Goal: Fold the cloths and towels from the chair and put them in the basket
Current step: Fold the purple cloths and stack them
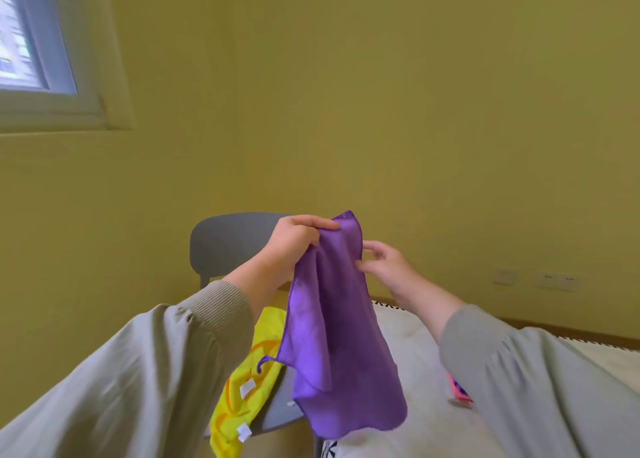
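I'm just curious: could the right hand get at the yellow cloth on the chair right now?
Probably not easily: the purple cloth it pinches hangs between the right hand and the yellow cloth.

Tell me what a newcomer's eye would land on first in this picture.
A bright purple microfibre cloth hangs mid-frame, gripped at its top corner by the left hand and pinched at its edge by the right hand. Below it, a yellow cloth with orange print lies on the grey chair.
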